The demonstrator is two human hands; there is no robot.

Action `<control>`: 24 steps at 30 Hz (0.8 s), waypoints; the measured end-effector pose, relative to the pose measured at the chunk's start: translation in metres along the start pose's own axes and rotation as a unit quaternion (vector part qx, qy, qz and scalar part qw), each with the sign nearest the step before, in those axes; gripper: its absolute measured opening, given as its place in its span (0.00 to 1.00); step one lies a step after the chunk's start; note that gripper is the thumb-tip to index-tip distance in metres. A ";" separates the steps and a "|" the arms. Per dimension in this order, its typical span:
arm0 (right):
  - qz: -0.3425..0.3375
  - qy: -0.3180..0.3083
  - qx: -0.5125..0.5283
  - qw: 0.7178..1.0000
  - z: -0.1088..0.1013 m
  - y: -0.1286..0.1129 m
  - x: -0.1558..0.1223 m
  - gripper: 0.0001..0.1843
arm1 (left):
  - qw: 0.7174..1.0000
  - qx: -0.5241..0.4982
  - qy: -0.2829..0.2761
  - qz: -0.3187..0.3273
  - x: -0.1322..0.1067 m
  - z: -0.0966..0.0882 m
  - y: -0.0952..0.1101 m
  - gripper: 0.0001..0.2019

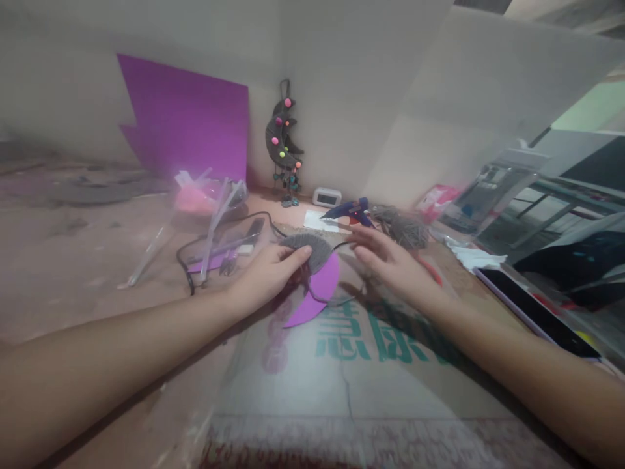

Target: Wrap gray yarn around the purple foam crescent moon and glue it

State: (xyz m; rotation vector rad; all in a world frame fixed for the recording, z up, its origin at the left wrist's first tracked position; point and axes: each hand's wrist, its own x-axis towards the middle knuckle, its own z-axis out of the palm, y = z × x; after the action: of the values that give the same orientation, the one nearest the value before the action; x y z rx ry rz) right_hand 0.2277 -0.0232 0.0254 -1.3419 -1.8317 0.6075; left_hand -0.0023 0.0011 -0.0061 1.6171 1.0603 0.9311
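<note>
Two plain, pale grey walls [351, 85] meet in a corner behind a flat, pinkish-brown tabletop [97, 273]; soft light pales part of the right-hand one. Farther right (rather blurred) stands straight-edged, dark-and-pale grey furniture [581, 153].

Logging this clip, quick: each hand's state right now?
Left hand: closed, holding the purple crescent by its yarn-wrapped end.
Right hand: open; whether it touches the yarn strand cannot be told.
</note>
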 end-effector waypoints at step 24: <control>-0.003 -0.330 -0.278 0.902 -0.038 -0.040 -0.016 0.09 | 0.994 -0.086 0.011 -0.070 -0.006 0.000 0.016 0.19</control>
State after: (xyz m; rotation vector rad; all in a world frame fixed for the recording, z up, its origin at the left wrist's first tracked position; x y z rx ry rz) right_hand 0.2375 -0.0541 0.0730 -1.6132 -2.7113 0.6043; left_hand -0.0010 -0.0070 0.0089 1.3753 1.0645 0.9219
